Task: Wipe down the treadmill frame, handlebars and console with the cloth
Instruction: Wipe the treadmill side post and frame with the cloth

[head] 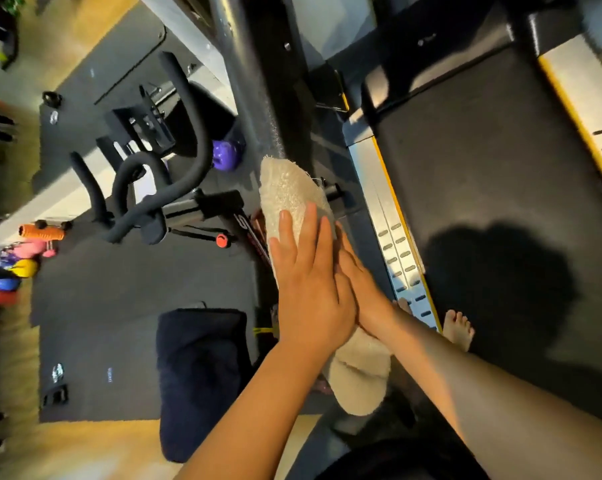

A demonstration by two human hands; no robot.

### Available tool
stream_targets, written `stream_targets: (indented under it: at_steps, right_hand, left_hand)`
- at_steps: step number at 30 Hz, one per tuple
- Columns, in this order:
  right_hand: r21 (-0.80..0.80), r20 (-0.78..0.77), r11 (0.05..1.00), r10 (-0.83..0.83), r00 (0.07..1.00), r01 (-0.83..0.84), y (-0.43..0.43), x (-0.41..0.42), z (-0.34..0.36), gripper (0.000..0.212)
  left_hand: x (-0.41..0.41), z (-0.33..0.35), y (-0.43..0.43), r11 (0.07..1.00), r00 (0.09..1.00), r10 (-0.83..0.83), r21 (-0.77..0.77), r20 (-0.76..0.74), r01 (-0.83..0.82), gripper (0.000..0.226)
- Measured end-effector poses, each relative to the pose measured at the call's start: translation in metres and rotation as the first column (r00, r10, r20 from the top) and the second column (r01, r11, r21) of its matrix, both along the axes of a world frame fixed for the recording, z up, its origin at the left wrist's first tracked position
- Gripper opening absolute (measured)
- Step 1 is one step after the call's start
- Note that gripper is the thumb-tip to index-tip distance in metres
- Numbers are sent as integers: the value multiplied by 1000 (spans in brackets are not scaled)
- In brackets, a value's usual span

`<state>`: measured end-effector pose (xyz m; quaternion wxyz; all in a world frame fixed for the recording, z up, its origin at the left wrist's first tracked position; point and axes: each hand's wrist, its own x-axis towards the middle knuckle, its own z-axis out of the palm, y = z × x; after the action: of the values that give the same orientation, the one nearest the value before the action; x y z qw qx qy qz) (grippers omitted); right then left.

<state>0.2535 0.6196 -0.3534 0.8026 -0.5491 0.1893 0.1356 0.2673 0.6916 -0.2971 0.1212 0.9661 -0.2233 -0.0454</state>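
Note:
A cream terry cloth point(290, 192) is draped along the treadmill's dark handlebar point(247, 81), and its lower end hangs below my wrists. My left hand point(308, 275) lies flat on the cloth with straight fingers and presses it onto the bar. My right hand point(360, 289) lies against the right side of the cloth beside the left hand, fingers straight, its thumb hidden. The black running belt point(483, 188) and the silver side rail point(384, 209) lie to the right, below the bar.
An exercise bike point(147, 206) stands left of the treadmill on a dark floor mat, with a purple kettlebell point(223, 157) behind it. A dark cushion point(199, 375) lies on the mat. An orange roller point(43, 233) and coloured weights sit at far left. A bare foot point(459, 329) stands on the belt.

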Motion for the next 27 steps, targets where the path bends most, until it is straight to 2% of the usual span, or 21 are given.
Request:
stream_targets:
  at_steps: [2, 3, 4, 6, 8, 9, 12, 15, 19, 22, 23, 25, 27]
  right_hand:
    - [-7, 78, 997, -73, 994, 74, -7, 11, 4, 42]
    - [-23, 63, 998, -58, 996, 59, -8, 14, 11, 38]
    - [49, 20, 998, -42, 999, 41, -7, 21, 15, 38]
    - [66, -112, 998, -13, 994, 20, 1, 17, 22, 49]
    - [-3, -114, 1000, 4, 993, -5, 8, 0, 34, 44]
    - [-38, -94, 999, -16, 995, 12, 8, -1, 32, 41]
    - [-89, -79, 995, -47, 996, 40, 3, 20, 35, 47]
    - [-183, -57, 982, -65, 996, 54, -2, 49, 42, 45]
    - [-201, 5, 975, -93, 996, 92, -4, 34, 39, 49]
    - [-345, 32, 926, -152, 988, 154, 4, -11, 39, 42]
    - [-347, 33, 925, -153, 988, 155, 5, -16, 41, 39]
    - [-310, 27, 944, -109, 994, 112, 3, -11, 42, 41]
    - [-391, 27, 916, -85, 996, 89, -1, 12, 45, 42]
  left_hand:
    - [12, 2, 1, 998, 1000, 24, -55, -15, -24, 61]
    - [13, 2, 3, 996, 1000, 28, -82, -12, -29, 62]
    - [9, 1, 5, 993, 999, 28, -113, -22, -31, 64]
    - [-8, -4, 14, 974, 996, 46, -217, -75, -61, 65]
    - [-23, -8, 23, 928, 991, 79, -355, -105, -111, 63]
    - [-24, -9, 25, 916, 989, 98, -379, -107, -132, 62]
    - [-5, -9, 23, 934, 986, 120, -325, -115, -151, 61]
    - [21, -7, 17, 907, 978, 155, -371, -140, -197, 62]
    - [11, -14, 27, 823, 952, 194, -488, -238, -290, 61]
    - [-4, -17, 33, 730, 888, 232, -533, -396, -428, 63]
    - [-4, -18, 34, 717, 875, 238, -532, -421, -451, 63]
    - [3, -19, 35, 689, 857, 227, -546, -462, -476, 61]
    - [14, -20, 36, 630, 832, 193, -584, -520, -511, 61]
